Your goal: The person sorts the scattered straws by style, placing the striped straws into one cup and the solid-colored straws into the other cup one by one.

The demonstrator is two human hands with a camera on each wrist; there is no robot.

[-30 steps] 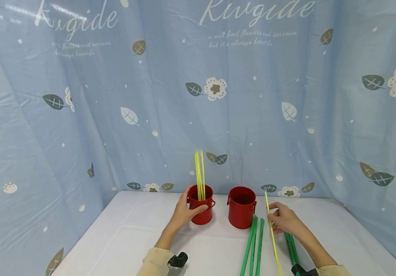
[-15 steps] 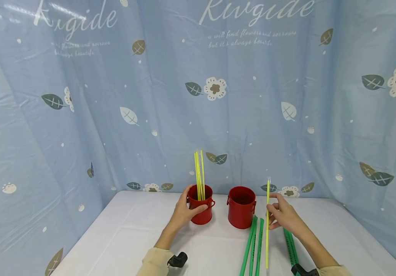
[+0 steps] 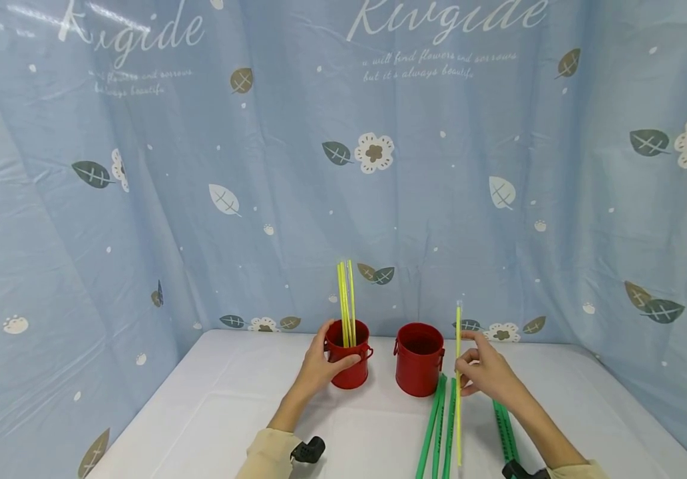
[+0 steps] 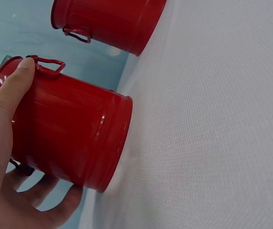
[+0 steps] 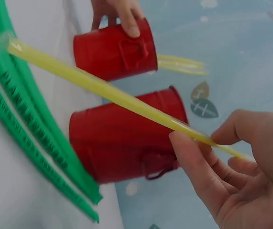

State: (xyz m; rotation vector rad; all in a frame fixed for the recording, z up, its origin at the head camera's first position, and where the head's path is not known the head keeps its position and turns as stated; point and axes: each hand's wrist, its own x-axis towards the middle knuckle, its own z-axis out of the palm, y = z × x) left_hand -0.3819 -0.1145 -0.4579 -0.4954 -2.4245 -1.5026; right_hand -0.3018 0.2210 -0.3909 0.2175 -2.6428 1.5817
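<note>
My left hand (image 3: 318,369) grips a small red bucket (image 3: 351,380) around its side, thumb near the rim by a wire handle (image 4: 50,65). Several yellow glow sticks (image 3: 345,303) stand in this bucket, leaning slightly. To its right is a second red bucket (image 3: 418,374), with no sticks showing above its rim. Between the thumb and fingers of my right hand (image 3: 490,376) is one more yellow glow stick (image 5: 98,87) with a clear tip. It is held upright, right of the second bucket and apart from it.
Long green strips with dark print (image 5: 29,109) lie on the white tabletop (image 3: 218,412) in front of the right bucket. More green strips (image 3: 504,429) lie beneath my right forearm. A blue patterned curtain (image 3: 295,199) hangs behind the table.
My right hand has lifted the glow stick from a slanted position to upright and shifted it slightly left toward the second bucket. The left hand and its bucket stay in place.
</note>
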